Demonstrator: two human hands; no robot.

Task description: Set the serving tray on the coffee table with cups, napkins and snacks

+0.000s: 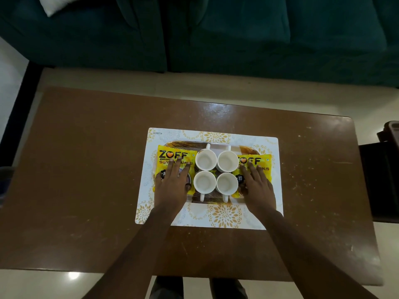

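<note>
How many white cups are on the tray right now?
4, in a two-by-two block mid-tray: far left, far right, near left, near right. None appears hidden.

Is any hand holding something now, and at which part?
Nothing is held. Left hand lies flat on left snack packet, right hand on right packet.

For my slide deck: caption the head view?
Both hands rest flat on yellow snack packets flanking four white cups.
</note>
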